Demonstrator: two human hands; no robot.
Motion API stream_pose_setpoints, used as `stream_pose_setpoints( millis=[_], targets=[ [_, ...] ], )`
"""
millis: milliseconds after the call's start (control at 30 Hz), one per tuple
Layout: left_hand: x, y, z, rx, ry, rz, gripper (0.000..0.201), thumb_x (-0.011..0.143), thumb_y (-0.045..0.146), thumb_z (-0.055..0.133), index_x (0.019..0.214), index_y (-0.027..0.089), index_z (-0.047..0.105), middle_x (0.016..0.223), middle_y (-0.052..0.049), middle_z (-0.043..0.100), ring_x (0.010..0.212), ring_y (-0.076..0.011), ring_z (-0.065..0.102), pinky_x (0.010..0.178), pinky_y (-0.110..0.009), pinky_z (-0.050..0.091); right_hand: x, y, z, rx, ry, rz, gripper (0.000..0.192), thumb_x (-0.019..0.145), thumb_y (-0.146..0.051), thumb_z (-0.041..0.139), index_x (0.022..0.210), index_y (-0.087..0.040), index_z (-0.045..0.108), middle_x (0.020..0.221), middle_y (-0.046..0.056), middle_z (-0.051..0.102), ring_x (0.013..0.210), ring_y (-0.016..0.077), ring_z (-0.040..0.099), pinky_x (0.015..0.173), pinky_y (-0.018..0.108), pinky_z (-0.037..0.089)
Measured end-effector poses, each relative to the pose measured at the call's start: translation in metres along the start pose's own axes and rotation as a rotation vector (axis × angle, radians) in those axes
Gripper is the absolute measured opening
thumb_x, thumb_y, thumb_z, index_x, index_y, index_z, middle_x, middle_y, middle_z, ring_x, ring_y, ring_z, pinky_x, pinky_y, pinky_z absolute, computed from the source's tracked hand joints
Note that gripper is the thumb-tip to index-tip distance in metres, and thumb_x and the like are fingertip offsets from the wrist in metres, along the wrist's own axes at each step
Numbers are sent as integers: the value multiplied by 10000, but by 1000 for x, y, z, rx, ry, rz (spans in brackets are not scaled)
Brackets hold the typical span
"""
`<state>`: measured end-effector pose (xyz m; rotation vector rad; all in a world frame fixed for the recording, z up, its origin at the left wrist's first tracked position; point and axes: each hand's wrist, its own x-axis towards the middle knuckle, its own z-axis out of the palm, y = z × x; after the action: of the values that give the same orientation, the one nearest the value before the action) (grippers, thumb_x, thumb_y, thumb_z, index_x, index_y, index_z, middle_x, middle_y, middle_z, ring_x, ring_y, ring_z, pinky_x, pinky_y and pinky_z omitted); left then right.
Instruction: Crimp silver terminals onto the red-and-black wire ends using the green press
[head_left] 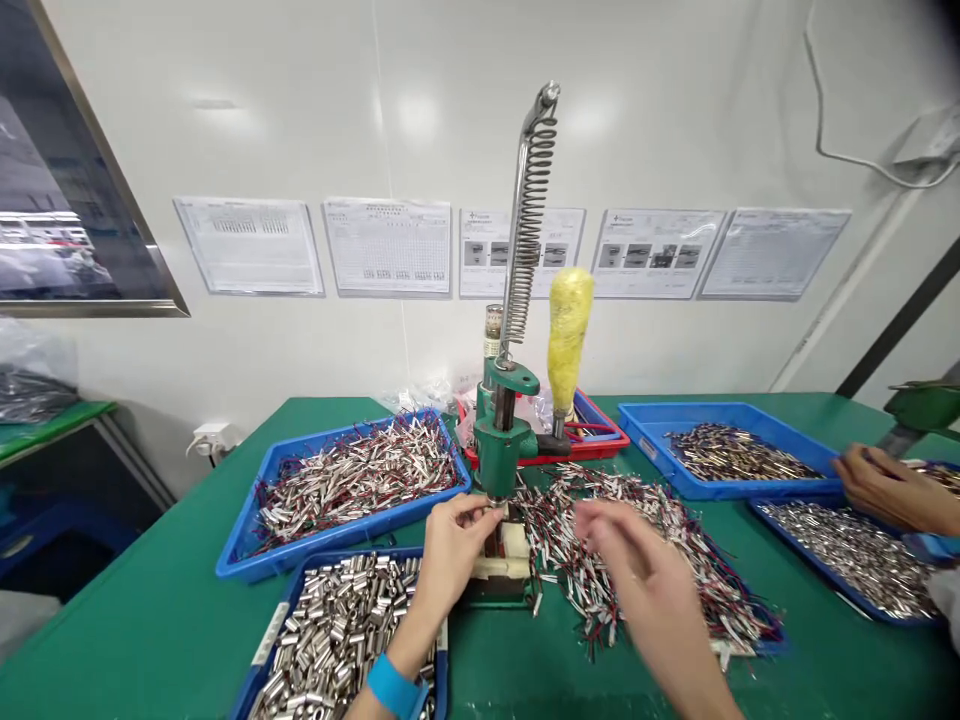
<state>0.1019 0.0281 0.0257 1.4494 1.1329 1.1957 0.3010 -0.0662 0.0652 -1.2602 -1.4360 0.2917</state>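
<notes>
Right at the foot of the green hand press [504, 440], the fingertips of the left hand [452, 545] are pinched together on a small metal piece, too small to make out, held against the pale block under the ram. The right hand [641, 570] hovers beside it, blurred, over the loose heap of wired metal pieces [637, 560] spread on the bench [150, 620]; its fingers look loosely spread, but I cannot tell whether they hold anything. A blue wristband [394, 688] sits on the left wrist. Nearest the bench's front edge, below the left forearm, lies a blue tray of bare metal sleeves [330, 640]. Behind that, toward the left, a second blue tray [352, 480] is piled with wired pieces. The press carries a long coil spring and a yellow-wrapped handle [568, 335], with a red tray [600, 435] just behind it. Toward the right edge stand two more blue trays, and another person's hand [889, 490] rests at them.
</notes>
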Motion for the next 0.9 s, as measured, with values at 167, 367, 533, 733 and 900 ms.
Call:
stream_pose_setpoints(
  millis=[167,367,533,733,900],
  targets=[
    [-6,12,-4,-87,-84,-57,383,670,499,830,650,126,742,554,47,456,566,-94,356,555,-238,272,-59,76,25,-551,-439,-208,203,925,-150,584,998,-292,710,944,24,683,854,219,680,724,321,541],
    [-55,40,-22,-479,-195,-309,518,736,610,814,986,157,788,647,34,511,521,-49,333,510,-209,214,-68,99,39,-557,-341,-340,124,968,-211,571,860,-248,620,882,25,636,801,196,646,691,291,515],
    [-80,71,-39,-541,-247,-317,460,749,595,826,869,154,772,633,36,495,493,-27,290,497,-207,184,-77,103,36,-353,-223,-346,200,1030,-264,446,886,-250,584,904,47,639,824,188,647,707,283,537],
    [-75,68,-62,-754,-17,-354,329,829,453,800,1082,244,774,1125,-89,724,794,-132,609,606,-202,487,-79,95,30,-318,-158,-223,229,1053,-333,414,901,-245,561,783,6,619,685,130,633,646,198,529],
    [-79,25,-85,-809,243,-446,351,916,299,690,1266,319,696,1541,-35,544,1111,-160,648,745,-199,577,-80,101,29,-318,-89,-117,277,1058,-415,373,931,-245,551,778,11,662,677,115,682,637,167,553]
  ],
)
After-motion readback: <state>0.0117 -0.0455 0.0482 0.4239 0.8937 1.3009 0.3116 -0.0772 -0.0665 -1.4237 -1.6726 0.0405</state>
